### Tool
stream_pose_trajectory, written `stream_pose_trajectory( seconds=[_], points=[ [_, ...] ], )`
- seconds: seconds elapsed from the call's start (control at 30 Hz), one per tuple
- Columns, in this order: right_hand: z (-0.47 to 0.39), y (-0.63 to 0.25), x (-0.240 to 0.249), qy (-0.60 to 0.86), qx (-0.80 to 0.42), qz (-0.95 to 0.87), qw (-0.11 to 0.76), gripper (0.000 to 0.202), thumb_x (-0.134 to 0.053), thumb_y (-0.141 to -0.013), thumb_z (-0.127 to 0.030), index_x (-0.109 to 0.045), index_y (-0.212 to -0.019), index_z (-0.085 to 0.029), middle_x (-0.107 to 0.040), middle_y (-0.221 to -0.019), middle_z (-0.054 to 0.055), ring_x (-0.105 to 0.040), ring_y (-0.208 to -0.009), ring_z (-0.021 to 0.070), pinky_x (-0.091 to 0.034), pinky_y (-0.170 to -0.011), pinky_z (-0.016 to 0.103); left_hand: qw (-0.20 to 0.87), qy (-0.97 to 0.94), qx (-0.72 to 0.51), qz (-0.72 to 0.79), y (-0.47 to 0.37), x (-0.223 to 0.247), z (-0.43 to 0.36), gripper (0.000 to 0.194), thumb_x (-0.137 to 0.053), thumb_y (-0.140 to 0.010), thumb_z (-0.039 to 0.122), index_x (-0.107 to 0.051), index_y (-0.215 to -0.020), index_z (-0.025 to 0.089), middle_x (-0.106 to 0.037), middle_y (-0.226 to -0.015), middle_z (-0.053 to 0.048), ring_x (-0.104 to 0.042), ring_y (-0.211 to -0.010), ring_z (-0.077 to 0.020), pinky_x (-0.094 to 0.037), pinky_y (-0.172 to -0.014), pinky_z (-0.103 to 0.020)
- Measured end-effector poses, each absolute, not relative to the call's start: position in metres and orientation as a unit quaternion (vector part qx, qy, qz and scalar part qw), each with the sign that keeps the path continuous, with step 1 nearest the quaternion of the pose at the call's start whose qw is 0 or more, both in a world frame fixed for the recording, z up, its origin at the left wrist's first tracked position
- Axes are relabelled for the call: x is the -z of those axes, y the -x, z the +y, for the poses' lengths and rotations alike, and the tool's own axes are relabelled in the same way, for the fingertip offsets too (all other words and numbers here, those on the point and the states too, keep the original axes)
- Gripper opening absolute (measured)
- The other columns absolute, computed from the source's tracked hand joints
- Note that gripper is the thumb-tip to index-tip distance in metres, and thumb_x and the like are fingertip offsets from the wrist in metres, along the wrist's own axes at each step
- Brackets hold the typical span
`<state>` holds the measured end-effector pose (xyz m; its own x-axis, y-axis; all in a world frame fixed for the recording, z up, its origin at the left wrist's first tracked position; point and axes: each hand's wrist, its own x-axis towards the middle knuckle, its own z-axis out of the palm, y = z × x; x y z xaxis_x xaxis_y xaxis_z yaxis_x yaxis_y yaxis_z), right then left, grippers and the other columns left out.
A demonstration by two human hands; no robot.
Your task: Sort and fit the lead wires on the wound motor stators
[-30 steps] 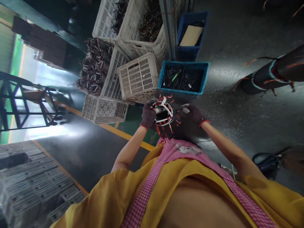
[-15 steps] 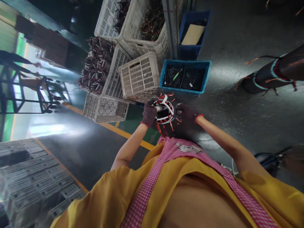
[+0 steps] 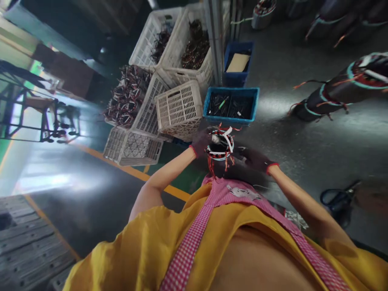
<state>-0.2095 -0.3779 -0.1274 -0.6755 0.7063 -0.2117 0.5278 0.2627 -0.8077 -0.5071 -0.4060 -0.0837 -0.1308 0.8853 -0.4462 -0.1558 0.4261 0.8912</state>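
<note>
Far left of centre we have off-white slatted plastic crates [image 3: 178,107], and beside them the shallow blue plastic bin [image 3: 232,120] of small dark pieces. Nearer, in front of our body, is the dark cylindrical part with a ringed wire end [image 3: 218,154], our gloved left hand [image 3: 200,143] curling its fingers over the left rim and our gloved right hand [image 3: 257,159] near its right side, fingers too blurred to read. Pale-blue binding is already on, we judge, though red-orange wire ends [image 3: 211,165] hang loose.
</note>
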Motion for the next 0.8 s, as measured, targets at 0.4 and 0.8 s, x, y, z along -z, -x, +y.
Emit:
stream_pose_trajectory(
  seconds=[0.4, 0.8],
  points=[
    [-0.422, 0.155, 0.042, 0.637, -0.262, -0.684, 0.24, 0.052, -0.064, -0.099, -0.042, -0.087, -0.142, -0.023, -0.086, -0.143, 0.017, -0.08, -0.133, 0.0456, -0.063, -0.118, 0.06, 0.536, -0.553, -0.384, 0.509, 0.37, 0.068, -0.373, 0.034, -0.082, -0.074, 0.009, -0.082, -0.105, 0.022, -0.084, -0.11, -0.009, -0.079, -0.114, -0.0358, -0.062, -0.121, -0.059],
    [-0.438, 0.136, 0.068, 0.67, -0.265, -0.611, 0.329, 0.054, -0.063, -0.095, -0.046, -0.087, -0.134, -0.017, -0.09, -0.126, 0.02, -0.083, -0.119, 0.0434, -0.066, -0.108, 0.06, 0.247, -0.906, -0.064, 0.339, 0.314, -0.008, -0.293, 0.025, -0.079, -0.078, -0.009, -0.076, -0.075, 0.016, -0.078, -0.097, -0.015, -0.077, -0.127, -0.0435, -0.053, -0.12, -0.052]
  ],
)
